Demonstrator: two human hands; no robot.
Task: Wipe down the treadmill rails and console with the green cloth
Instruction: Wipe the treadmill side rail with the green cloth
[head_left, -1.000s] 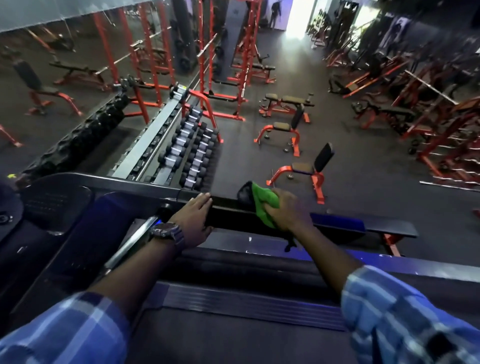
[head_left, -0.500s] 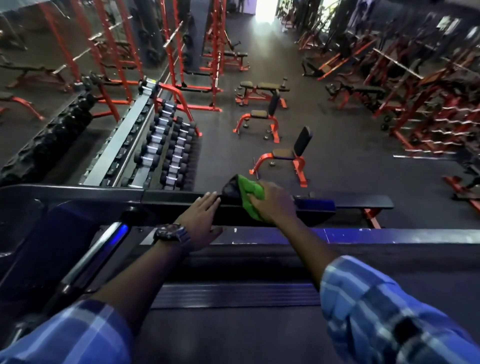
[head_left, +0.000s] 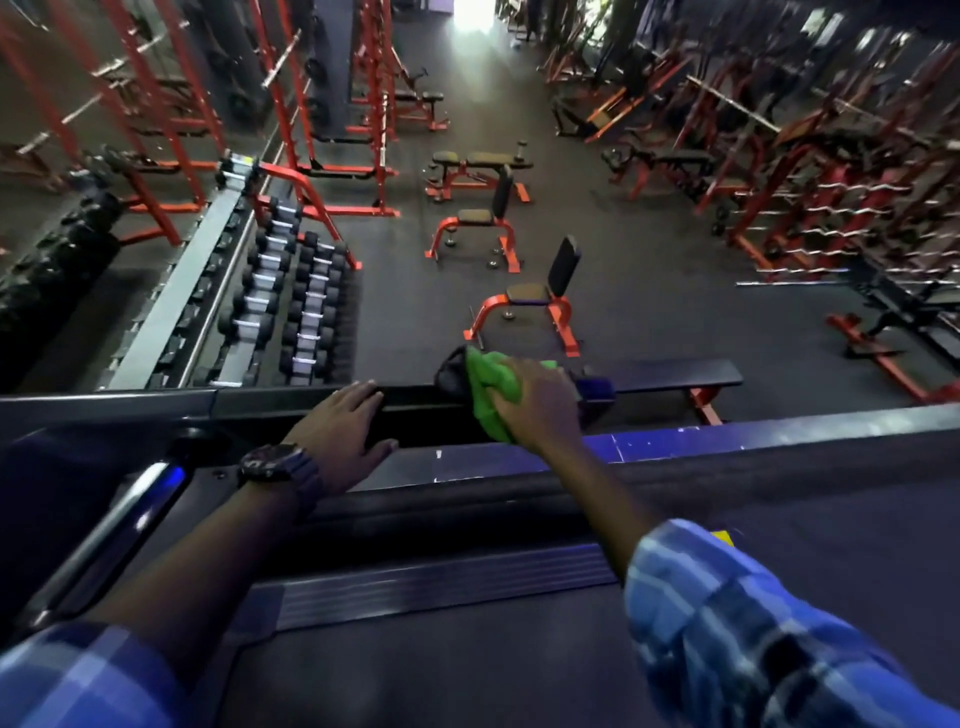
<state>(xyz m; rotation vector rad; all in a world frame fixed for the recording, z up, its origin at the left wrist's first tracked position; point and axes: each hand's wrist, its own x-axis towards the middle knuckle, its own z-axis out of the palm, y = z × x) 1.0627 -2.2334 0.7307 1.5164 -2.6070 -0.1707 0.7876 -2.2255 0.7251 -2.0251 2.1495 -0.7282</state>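
My right hand (head_left: 540, 402) grips the bunched green cloth (head_left: 491, 387) and presses it onto the dark treadmill rail (head_left: 415, 402) that runs across the middle of the view. The cloth covers the rail's rounded black end piece. My left hand (head_left: 345, 428) rests flat on the same rail a little to the left, fingers straight and spread, a dark wristwatch (head_left: 275, 462) on the wrist. Both arms wear blue plaid sleeves. A silver handlebar (head_left: 114, 525) with a blue glow slants down at the lower left.
The treadmill belt (head_left: 467, 670) and a ribbed side strip (head_left: 441, 582) lie below my arms. Beyond the rail, a dumbbell rack (head_left: 291, 306) stands at left, orange-framed benches (head_left: 524, 306) in the middle, red racks at right, and a flat black bench (head_left: 675, 374).
The view has swung so the scene sits further left and the rail looks more level. My right hand with the cloth has shifted slightly along the rail; my left hand stays resting on it.
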